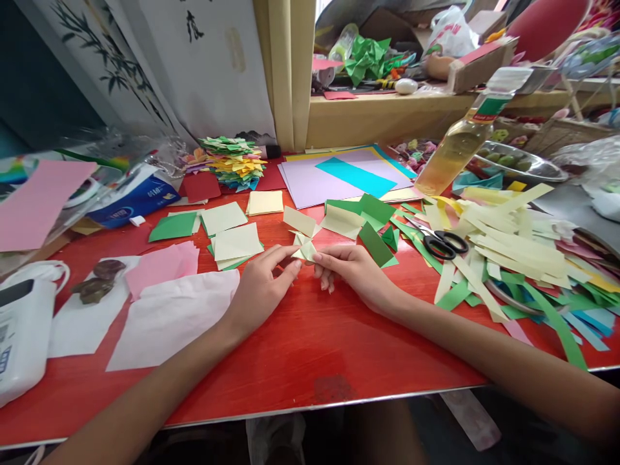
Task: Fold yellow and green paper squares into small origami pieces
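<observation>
Over the middle of the red table, my left hand (268,284) and my right hand (356,271) pinch a small pale yellow folded paper (305,251) from its two sides. Thumbs and forefingers press on its edges. Just behind it lie creased pale yellow paper pieces (341,221) and folded green paper pieces (376,210). Stacks of pale squares (237,243) sit left of my fingers, with a green square (173,227) beyond them. A small yellow stack (264,203) stands behind my left hand.
Black-handled scissors (444,244) rest by a heap of paper strips (518,239) at right. A tilted-looking glass bottle (455,148) stands behind them. Lilac sheets (310,184) and a pile of folded paper pieces (235,165) lie at the back. White tissue (174,320) and a white device (26,329) are left.
</observation>
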Demonstrator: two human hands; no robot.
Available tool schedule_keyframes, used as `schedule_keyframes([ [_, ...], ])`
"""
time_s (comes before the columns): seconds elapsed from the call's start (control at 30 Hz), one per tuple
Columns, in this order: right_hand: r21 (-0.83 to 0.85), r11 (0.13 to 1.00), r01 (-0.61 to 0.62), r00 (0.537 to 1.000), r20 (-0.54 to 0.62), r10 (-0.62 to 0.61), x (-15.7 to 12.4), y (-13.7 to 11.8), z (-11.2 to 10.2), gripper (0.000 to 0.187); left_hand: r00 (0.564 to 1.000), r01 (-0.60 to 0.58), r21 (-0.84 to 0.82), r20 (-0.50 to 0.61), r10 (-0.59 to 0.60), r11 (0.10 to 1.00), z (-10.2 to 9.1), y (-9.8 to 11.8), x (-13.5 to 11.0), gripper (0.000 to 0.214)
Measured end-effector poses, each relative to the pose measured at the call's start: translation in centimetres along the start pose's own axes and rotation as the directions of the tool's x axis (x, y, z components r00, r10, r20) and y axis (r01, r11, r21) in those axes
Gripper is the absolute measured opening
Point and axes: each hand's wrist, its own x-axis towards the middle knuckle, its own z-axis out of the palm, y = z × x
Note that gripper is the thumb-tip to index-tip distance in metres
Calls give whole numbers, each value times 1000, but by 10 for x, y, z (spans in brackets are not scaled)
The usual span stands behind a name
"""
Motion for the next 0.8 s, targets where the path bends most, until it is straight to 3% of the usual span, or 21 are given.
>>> schedule_keyframes([
  [0.13, -39, 999, -27, 999, 24, 28, 0, 0, 1, 30, 1000, -24, 94, -14, 25, 995, -1, 5, -1, 24],
  [0.33, -52, 998, -26, 995, 95, 30, 0, 2, 1, 26, 999, 32, 43, -17, -31, 999, -3, 4, -1, 28],
  [0.53, -14, 996, -89, 992, 84, 90, 2, -3, -1, 24, 986, 155, -327, 116, -123, 932, -4, -2, 3, 24],
  [0.6, -1, 995, -103, 992, 78, 103, 3, -3, -1, 24, 987, 153, -388, 107, -120, 909, -3, -3, 3, 25],
  [0.8, -40, 994, -107, 987, 115, 111, 2, -1, -1, 25, 991, 130, -106, 18, -129, 986, -2, -1, 2, 27],
])
